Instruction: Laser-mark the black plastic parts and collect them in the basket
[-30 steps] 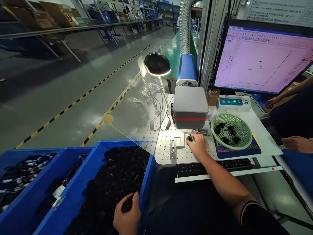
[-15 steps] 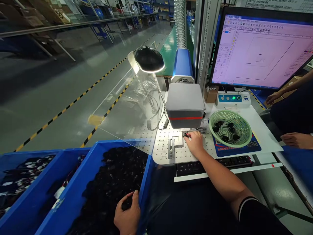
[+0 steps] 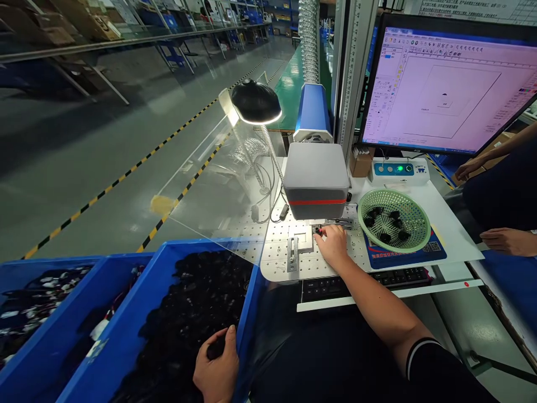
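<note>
My right hand point(image 3: 333, 246) is closed at the fixture on the perforated plate point(image 3: 274, 263), under the grey machine head point(image 3: 318, 187). Its fingertips pinch a small black round part point(image 3: 318, 230) beside the metal fixture frame point(image 3: 304, 239). My left hand point(image 3: 218, 366) hovers over the blue bin point(image 3: 247, 305), thumb and fingers curled round a small black part point(image 3: 216, 350). Many similar black parts point(image 3: 197, 296) fill that bin. Right of my right hand, a green basket point(image 3: 422, 235) contains several black parts point(image 3: 396, 218).
A lit lamp point(image 3: 255, 101) and a clear sheet point(image 3: 218, 201) stand left of the machine head. A monitor point(image 3: 448, 89) and a control box point(image 3: 400, 169) are at the right. The keyboard point(image 3: 327, 288) lies under the plate's edge. Another person's hand point(image 3: 505, 240) is at far right.
The view has shifted very slightly. Both hands stay in nearly the same place, each with its black part.
</note>
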A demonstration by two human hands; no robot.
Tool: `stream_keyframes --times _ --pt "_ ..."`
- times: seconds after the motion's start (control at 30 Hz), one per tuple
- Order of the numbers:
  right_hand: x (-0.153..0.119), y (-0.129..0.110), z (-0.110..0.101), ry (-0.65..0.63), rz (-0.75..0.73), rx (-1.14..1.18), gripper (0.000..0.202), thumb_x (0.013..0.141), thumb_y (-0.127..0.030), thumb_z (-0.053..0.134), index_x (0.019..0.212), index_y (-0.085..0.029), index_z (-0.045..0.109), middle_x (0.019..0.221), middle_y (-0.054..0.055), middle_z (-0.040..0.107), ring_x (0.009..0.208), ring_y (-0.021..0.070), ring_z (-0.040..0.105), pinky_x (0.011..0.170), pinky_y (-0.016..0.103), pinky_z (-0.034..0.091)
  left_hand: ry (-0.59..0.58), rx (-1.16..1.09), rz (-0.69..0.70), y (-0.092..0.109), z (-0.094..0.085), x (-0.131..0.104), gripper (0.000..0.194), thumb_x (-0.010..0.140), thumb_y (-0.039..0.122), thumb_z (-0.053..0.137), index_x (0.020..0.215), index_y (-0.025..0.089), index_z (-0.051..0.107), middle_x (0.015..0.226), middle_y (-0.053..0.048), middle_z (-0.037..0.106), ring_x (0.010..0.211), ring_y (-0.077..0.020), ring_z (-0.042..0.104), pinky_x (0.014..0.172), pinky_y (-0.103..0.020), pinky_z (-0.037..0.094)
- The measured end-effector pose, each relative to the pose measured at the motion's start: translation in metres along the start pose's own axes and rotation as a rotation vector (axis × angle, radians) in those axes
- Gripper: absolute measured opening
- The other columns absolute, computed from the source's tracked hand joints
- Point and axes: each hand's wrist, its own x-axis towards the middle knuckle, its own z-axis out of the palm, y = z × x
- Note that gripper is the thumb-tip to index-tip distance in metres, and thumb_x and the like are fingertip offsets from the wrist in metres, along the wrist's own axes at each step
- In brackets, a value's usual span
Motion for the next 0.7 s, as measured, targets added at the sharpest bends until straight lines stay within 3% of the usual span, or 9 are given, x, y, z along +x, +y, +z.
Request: stream_keyframes --times 0.3,0.57,0.7 --pt "-0.002 -0.003 -0.007 -0.026 0.019 -0.017 0.014 0.088 -0.034 0.071 0.092 -0.020 0.071 0.097 0.006 0.069 0.099 0.0243 0.056 0.087 0.036 0.037 0.022 -0.023 -0.017 0.002 0.001 -0.001 0.035 0.071 0.055 0.067 0.086 0.023 0.067 0.087 -0.006 0.066 0.093 -0.0303 0.063 0.096 -0.049 0.048" --pt "-0.053 0.031 -0.033 -0.010 -0.087 0.005 0.015 0.090 -0.027 0.067 0.101 -0.019 0.070 0.095 0.006 0.067 0.096 0.0236 0.056 0.089 0.036 0.039 -0.017 0.009 -0.054 0.014 -0.003 -0.003 0.031 0.073 0.052 0.068 0.086 0.024 0.067 0.088 -0.005 0.065 0.097 -0.0314 0.062 0.098 -0.051 0.046" --pt "-0.061 0.029 -0.040 -0.039 -0.111 -0.028 0.020 0.091 -0.028 0.065 0.108 -0.018 0.070 0.099 0.007 0.068 0.099 0.0254 0.055 0.089 0.037 0.039 -0.031 0.016 -0.062 0.019 -0.003 -0.005 0.031 0.074 0.052 0.068 0.086 0.024 0.067 0.086 -0.005 0.064 0.099 -0.0316 0.061 0.101 -0.050 0.045"
